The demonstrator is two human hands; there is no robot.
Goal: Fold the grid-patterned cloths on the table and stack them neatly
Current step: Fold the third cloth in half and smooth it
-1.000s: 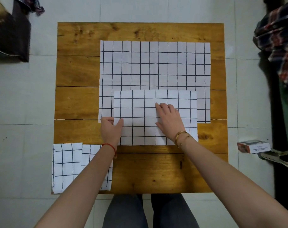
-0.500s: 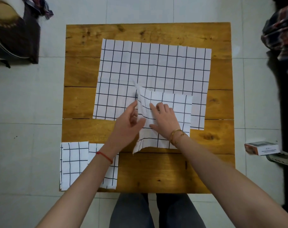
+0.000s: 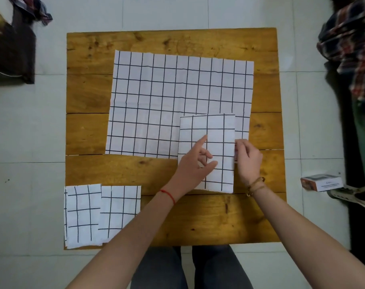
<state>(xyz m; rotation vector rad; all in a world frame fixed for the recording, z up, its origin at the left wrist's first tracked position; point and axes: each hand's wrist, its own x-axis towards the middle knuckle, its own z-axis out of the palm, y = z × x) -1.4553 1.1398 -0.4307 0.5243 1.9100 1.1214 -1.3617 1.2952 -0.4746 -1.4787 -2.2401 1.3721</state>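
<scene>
The right hand's [image 3: 248, 158] grip is pinched on the right-hand edge of the folded cloth [image 3: 213, 142], fingers curled over the layered border, while the left hand [image 3: 195, 161] rests on top of the same piece with its fingers loose and apart, the forefinger stretched toward the middle and nothing clamped. That folded cloth lies on the near right part of the worktop [image 3: 90, 132], its far half overlapping the near right corner of the large unfolded cloth [image 3: 177, 97]; two folded cloths [image 3: 94, 213] sit overlapped at the near left corner. The step looks like squaring up a fresh fold. To do it well, the pinched layers should probably be drawn flush so the grid lines on top and beneath agree, with the left palm flattening the cloth outward from the crease before release. Pressing too hard may drag the big cloth underneath out of place.
</scene>
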